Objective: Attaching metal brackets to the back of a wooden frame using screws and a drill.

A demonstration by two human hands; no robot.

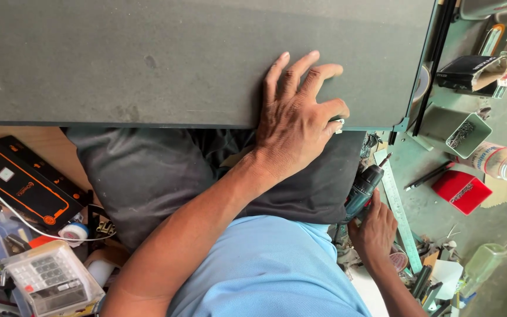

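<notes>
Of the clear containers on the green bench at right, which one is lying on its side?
The clear jar with the printed label, beside the red box, lies on its side. The greenish clear container lower down looks upright, and the green bin is opaque.

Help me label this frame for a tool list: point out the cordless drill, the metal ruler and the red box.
cordless drill (360, 191): head view, on its teal body above the right hand.
metal ruler (399, 214): head view, middle of the blade.
red box (460, 191): head view, centre of its top face.

dark flat panel (148, 58) across the lap; teal cordless drill (362, 191) bit-up beside it
</notes>
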